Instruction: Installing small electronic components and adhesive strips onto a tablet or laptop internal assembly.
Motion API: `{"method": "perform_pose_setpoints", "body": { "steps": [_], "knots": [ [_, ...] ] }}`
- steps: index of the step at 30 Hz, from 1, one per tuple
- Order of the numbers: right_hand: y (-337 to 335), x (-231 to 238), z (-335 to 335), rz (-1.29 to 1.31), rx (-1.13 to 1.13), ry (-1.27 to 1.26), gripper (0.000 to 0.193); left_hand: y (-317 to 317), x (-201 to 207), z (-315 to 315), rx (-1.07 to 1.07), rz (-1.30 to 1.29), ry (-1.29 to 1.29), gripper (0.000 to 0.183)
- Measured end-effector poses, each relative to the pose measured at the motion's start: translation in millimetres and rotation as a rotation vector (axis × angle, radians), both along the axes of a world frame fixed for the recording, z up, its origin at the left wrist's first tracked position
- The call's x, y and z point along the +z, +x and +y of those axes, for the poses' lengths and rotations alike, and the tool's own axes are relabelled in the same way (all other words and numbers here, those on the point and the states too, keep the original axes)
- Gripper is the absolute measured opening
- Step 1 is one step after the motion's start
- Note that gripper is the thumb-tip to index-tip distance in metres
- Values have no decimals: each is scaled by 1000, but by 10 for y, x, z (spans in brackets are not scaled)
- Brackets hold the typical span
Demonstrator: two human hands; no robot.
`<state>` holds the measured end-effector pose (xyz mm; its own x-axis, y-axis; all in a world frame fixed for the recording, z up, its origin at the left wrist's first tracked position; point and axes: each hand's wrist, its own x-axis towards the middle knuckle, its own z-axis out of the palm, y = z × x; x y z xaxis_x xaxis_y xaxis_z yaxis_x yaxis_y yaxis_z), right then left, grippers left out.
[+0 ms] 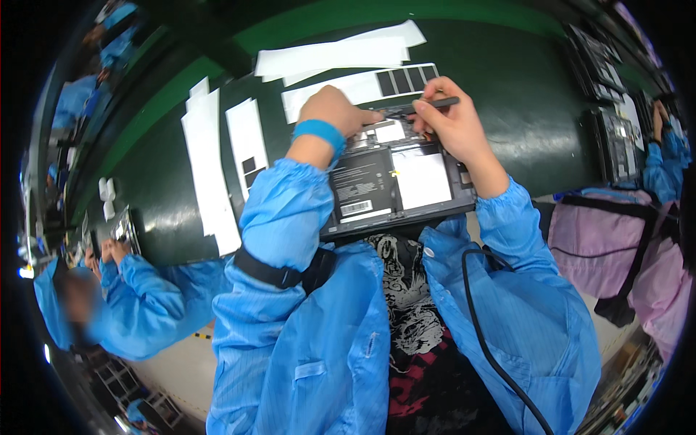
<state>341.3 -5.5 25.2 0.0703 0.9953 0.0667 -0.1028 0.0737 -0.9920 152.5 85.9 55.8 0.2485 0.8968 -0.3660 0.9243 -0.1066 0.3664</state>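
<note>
An opened laptop base (pixel 435 212) lies in front of me, its inside facing up. It shows a black battery with a label (pixel 361 185) and a white panel (pixel 423 177) beside it. My left hand (pixel 336 112), with a blue band at its wrist, is curled at the base's far left part. Its thumb points right onto the parts there; the other fingers are mostly hidden. Between thumb and fingers, my right hand (pixel 458 125) pinches a slim black hand tool (pixel 446 103) over the far edge of the base. The tool's tip cannot be made out.
White backing strips (pixel 341 56) lie beyond the laptop, one with black pads (pixel 406 80). More strips (pixel 210 159) lie on the left of the green table (pixel 522 94). Further laptop parts (pixel 618 145) stand at the right. Co-workers in blue sit at both sides.
</note>
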Motion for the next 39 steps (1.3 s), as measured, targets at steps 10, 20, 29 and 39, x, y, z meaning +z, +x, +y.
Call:
{"method": "perform_pose_setpoints", "body": {
  "steps": [10, 20, 29, 39],
  "knots": [
    [72, -11, -15, 242, -77, 75, 11, 29, 108, -81, -56, 55, 12, 56],
    [-77, 505, -80, 208, -89, 101, 15, -948, 506, -840, -63, -359, 273, 37],
    [-1939, 371, 553, -352, 221, -9, 19, -1994, -547, -836, 49, -267, 644, 60],
    [-2209, 257, 634, -569, 248, -83, 17, -2043, -542, -869, 97, -310, 636, 68]
  ]
}}
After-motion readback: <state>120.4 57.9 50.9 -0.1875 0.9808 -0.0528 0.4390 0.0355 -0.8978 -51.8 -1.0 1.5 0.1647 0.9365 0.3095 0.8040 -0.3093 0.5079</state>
